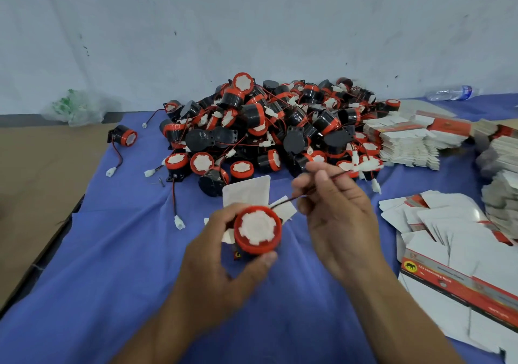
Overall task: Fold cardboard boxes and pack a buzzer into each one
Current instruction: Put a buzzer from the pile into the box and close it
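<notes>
Cloth (112, 251), blue, is covering the table, with a heap of buzzers (269, 122) lying far in the middle and stacks of flat boxes (406, 144) sitting at the right. Near the middle, the left hand (218, 265) is gripping one buzzer (257, 230), red face up, over what seems a half-open box (248, 189), its white flaps showing behind. The right hand (336, 223) is pinching the wire (330, 177), which is stretching right toward the heap. Its far end is probably risking a snag on other wires there, and any slack left outside could be jamming the flaps at closing.
</notes>
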Demonstrator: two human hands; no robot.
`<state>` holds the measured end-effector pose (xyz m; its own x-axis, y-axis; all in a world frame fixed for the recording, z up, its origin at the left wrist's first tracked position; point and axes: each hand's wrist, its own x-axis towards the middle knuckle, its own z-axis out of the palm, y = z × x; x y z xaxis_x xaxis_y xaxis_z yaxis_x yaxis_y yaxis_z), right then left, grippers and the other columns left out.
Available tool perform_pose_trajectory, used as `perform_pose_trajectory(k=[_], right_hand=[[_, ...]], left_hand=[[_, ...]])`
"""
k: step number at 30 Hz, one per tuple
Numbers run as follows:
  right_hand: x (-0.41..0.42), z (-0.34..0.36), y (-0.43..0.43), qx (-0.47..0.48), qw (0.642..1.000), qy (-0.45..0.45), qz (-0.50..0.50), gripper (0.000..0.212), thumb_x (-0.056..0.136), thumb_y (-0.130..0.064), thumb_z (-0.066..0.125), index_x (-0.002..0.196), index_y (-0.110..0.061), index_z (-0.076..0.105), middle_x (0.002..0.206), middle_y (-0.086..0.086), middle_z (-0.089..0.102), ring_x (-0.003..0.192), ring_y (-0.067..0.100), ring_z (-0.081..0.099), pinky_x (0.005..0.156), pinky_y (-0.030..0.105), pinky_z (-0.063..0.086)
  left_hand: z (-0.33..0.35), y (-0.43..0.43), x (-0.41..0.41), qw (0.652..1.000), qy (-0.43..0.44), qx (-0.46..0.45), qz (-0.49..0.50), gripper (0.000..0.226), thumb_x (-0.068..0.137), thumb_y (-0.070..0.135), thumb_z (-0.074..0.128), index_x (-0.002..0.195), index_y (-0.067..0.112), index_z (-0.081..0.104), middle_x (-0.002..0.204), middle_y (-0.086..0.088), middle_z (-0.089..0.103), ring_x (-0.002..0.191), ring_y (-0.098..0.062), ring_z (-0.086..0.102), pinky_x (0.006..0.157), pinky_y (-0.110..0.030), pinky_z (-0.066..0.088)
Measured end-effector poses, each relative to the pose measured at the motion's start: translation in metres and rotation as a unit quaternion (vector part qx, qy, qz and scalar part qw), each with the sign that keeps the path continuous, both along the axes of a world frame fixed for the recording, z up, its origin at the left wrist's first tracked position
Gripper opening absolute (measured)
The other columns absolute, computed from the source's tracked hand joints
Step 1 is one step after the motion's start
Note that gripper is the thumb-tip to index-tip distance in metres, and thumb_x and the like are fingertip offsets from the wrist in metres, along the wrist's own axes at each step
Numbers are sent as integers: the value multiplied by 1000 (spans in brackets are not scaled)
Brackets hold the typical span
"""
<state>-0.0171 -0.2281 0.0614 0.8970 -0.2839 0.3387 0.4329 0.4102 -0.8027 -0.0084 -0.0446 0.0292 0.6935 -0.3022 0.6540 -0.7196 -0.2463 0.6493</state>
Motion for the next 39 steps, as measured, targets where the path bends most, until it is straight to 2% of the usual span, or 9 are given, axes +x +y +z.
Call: perform_pose_trajectory(k=[6, 11, 17, 22, 24, 28, 31, 36, 39], right_hand=[[-2, -1, 2, -132, 989, -23, -57, 29, 97, -35, 52, 100, -17, 74, 104, 5, 74, 103, 21, 70, 82, 26, 55], [-12, 5, 13, -314, 935, -59, -156, 9, 92, -17, 67, 90, -25, 70, 88, -10, 72, 80, 12, 69, 70, 25, 56], [-23, 8, 26, -471, 872, -103, -89, 9, 88, -24, 74, 97, -22, 74, 88, -10, 75, 78, 2, 69, 70, 20, 55], [-23, 15, 20, -436, 900, -25, -6, 35, 92, -27, 70, 106, -46, 44, 81, -15, 75, 79, 10, 70, 67, 26, 53], [-21, 14, 17, -431, 902, -24, -11, 33, 90, -21, 73, 101, -43, 50, 79, -14, 73, 79, 12, 69, 70, 31, 54], [-18, 9, 22, -488, 864, -95, -76, 8, 83, -15, 79, 86, -17, 73, 87, -11, 58, 80, 3, 57, 69, 11, 42], [-17, 8, 22, -459, 885, -64, -38, 10, 80, -15, 82, 89, -13, 78, 104, -3, 56, 86, 9, 56, 73, 14, 45], [-17, 8, 21, -487, 872, -33, -29, 42, 80, -40, 78, 113, -51, 54, 118, -23, 53, 112, 8, 53, 88, 17, 46], [-15, 5, 15, -490, 872, 6, -11, 49, 82, -43, 73, 126, -47, 53, 122, -24, 58, 115, 3, 56, 92, 20, 50]], left_hand=[[0, 2, 9, 992, 52, -68, 90, 46, 79, 54, 63, 122, 45, 49, 117, 33, 59, 110, 6, 58, 86, -4, 43], [2, 5, 14, 983, 33, -85, 157, 49, 81, 50, 67, 125, 43, 45, 114, 41, 54, 108, 17, 53, 88, -1, 40], [7, 4, 11, 981, 100, -141, 93, 49, 80, 35, 68, 126, 36, 51, 113, 29, 66, 105, 9, 62, 84, -7, 48], [7, 6, 8, 984, 166, -64, -34, 63, 88, 24, 71, 141, 34, 40, 129, 28, 59, 120, 3, 56, 93, -16, 49], [4, 3, 5, 984, 165, -35, -55, 72, 84, 22, 71, 146, 29, 35, 135, 21, 56, 126, -4, 53, 99, -23, 48], [5, 0, 1, 986, 145, -55, -53, 71, 74, 37, 76, 137, 42, 43, 124, 12, 62, 115, -12, 62, 89, -18, 51], [6, -2, -1, 989, 132, -40, -45, 62, 74, 45, 71, 131, 46, 48, 122, 16, 64, 113, -13, 63, 88, -21, 53], [5, 0, 1, 992, 109, -22, -58, 57, 83, 37, 71, 135, 30, 51, 124, 13, 64, 113, -13, 63, 89, -25, 54], [2, 0, 2, 983, 159, -52, -76, 70, 80, 28, 78, 137, 41, 38, 131, 14, 59, 117, -11, 61, 93, -26, 53]])
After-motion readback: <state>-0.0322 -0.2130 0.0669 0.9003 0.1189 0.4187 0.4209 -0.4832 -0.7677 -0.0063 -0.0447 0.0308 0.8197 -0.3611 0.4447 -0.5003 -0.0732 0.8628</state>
